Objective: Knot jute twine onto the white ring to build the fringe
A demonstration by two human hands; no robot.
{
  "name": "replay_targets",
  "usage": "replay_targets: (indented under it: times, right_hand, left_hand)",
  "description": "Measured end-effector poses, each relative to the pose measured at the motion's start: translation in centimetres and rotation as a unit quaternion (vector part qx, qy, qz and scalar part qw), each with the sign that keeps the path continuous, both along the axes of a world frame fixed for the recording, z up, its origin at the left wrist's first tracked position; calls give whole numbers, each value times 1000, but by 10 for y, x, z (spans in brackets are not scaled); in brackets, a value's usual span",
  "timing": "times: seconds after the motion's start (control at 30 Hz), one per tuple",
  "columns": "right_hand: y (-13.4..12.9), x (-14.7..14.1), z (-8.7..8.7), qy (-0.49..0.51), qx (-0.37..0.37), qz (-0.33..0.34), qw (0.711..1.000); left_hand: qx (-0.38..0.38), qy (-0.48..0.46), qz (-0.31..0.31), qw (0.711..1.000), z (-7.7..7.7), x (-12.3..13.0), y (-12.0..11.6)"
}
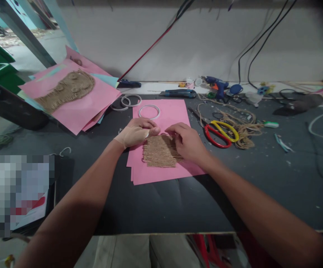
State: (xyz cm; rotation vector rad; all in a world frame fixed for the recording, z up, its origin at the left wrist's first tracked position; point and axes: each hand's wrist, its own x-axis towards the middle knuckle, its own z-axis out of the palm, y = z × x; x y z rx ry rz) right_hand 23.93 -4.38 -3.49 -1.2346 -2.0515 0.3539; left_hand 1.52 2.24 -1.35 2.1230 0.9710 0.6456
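Rows of brown jute twine point(161, 152) lie side by side as a flat, roughly rectangular patch on pink paper sheets point(161, 175). At the upper left edge of the patch is my left hand point(135, 133), wrapped at the wrist and palm in a pale covering, its thumb and fingers closed on the twine. My right hand point(187, 143) covers the patch's right side, fingers curled and pinching twine at the top edge. The fingertips partly hide the strand. Just above my left hand, a white tape roll point(149, 111) rests on the paper.
Scissors point(221, 134) with red and yellow handles lie right, beside a tangle of loose twine point(246, 130). Behind are a box cutter point(178, 93) and a blue glue gun point(218, 86). More tape rolls point(131, 100) and stacked paper with a twine-covered shape point(72, 89) sit left.
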Motion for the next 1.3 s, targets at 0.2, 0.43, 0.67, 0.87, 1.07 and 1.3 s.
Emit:
replay_targets:
  times: [0.2,0.43,0.67,0.87,1.07,1.3]
  right_hand:
    - [-3,3,0,-41,14,29,999]
    - [-2,7,-5,-85,29,40,995]
    - [-3,7,-3,-83,14,32,996]
    - [-2,7,-6,-92,28,36,995]
    - [-2,8,-5,-104,26,37,994]
    - [-3,7,-4,-106,14,34,994]
  left_hand:
    - [-11,0,2,1000,1,0,-1]
    - [-14,0,4,1000,3,1,-2]
    - [-3,7,0,1000,2,1,-1]
    - [-7,7,3,1000,1,1,0]
    - [-5,11,5,1000,2,1,0]
    - [11,10,3,1000,2,3,0]
